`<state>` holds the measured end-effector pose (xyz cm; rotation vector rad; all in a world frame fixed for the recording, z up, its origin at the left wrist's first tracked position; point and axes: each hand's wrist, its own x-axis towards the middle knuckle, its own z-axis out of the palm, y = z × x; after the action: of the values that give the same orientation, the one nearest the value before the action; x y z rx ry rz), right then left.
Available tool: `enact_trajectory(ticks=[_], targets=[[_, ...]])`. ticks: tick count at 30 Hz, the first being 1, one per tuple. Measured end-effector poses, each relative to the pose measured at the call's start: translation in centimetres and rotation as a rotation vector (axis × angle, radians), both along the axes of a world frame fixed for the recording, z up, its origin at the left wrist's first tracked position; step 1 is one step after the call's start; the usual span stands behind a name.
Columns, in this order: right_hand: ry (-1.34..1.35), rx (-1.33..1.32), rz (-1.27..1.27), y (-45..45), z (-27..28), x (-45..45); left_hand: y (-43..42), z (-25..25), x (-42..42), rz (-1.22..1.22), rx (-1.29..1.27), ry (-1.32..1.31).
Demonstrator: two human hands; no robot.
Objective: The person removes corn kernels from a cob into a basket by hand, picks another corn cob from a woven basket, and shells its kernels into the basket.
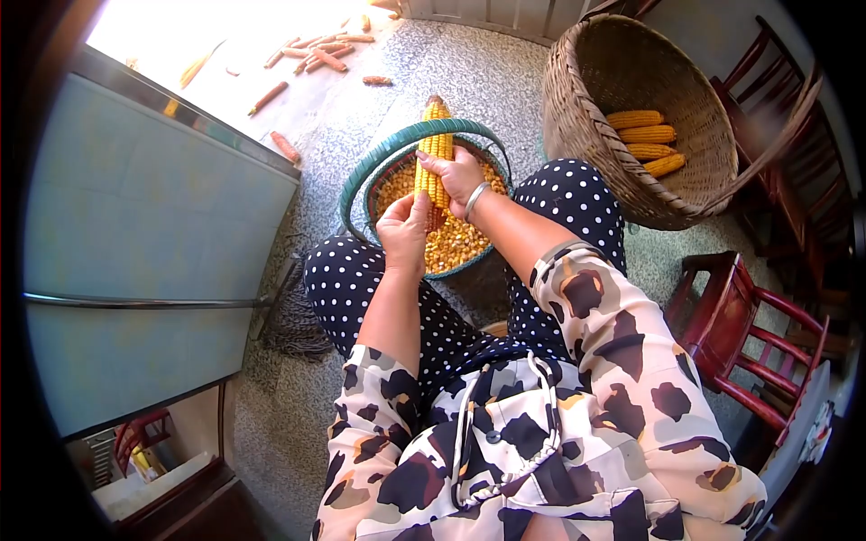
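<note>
An ear of corn with yellow kernels stands nearly upright over a round basket with a green handle. My right hand, with a silver bracelet at the wrist, is wrapped round the ear's right side, its thumb across the front. The fingers of my left hand are pinched together against the ear's lower left side. Loose corn kernels fill the basket below both hands. A reddish patch shows under the ear near the left fingertips; I cannot tell whether it is a stripped part of this ear.
A big wicker basket at the right holds several ears of corn. Bare cobs lie scattered on the floor at the upper left. A red wooden chair stands at the right, a pale blue door panel at the left.
</note>
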<state>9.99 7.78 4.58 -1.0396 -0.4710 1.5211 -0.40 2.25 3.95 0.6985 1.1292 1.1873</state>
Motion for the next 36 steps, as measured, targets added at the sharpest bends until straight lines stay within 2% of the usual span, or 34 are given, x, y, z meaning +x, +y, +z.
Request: enact_trajectory(ticks=[2, 6, 11, 13, 17, 20, 23, 26, 27, 29, 36], targets=[[0.031, 0.019, 0.061, 0.2, -0.3, 0.4, -0.2, 0.1, -0.1, -0.004, 0.014, 0.051], [0.133, -0.002, 0.03, 0.3, 0.2, 0.5, -0.3, 0.7, 0.2, 0.047, 0.015, -0.05], [0.027, 0.017, -0.018, 0.3, -0.4, 0.1, -0.2, 0.8, 0.2, 0.093, -0.082, -0.189], [-0.08, 0.032, -0.028, 0.0, -0.2, -0.2, -0.2, 0.5, 0.5, -0.003, 0.027, 0.033], [-0.021, 0.049, 0.015, 0.0, 0.4, 0.1, -0.3, 0.5, 0.5, -0.053, 0.089, 0.103], [0.064, -0.002, 0.046, 0.3, -0.1, 0.4, -0.3, 0.4, 0.2, -0.005, 0.093, 0.075], [0.063, 0.002, 0.043, 0.3, 0.1, 0.5, -0.1, 0.1, -0.2, 0.019, -0.05, -0.184], [0.069, -0.032, 0.036, 0.2, -0.4, 0.3, -0.2, 1.6, -0.1, 0.032, -0.113, -0.336], [0.045, -0.044, 0.035, 0.2, -0.3, 0.2, -0.1, 1.2, -0.2, 0.032, -0.112, -0.336], [0.055, -0.032, 0.056, 0.0, 0.2, 0.3, 0.0, 0.0, -0.4, 0.013, -0.162, -0.064], [0.187, -0.001, 0.12, 0.4, 0.2, 0.8, -0.2, 0.7, -0.3, 0.039, -0.093, -0.226]])
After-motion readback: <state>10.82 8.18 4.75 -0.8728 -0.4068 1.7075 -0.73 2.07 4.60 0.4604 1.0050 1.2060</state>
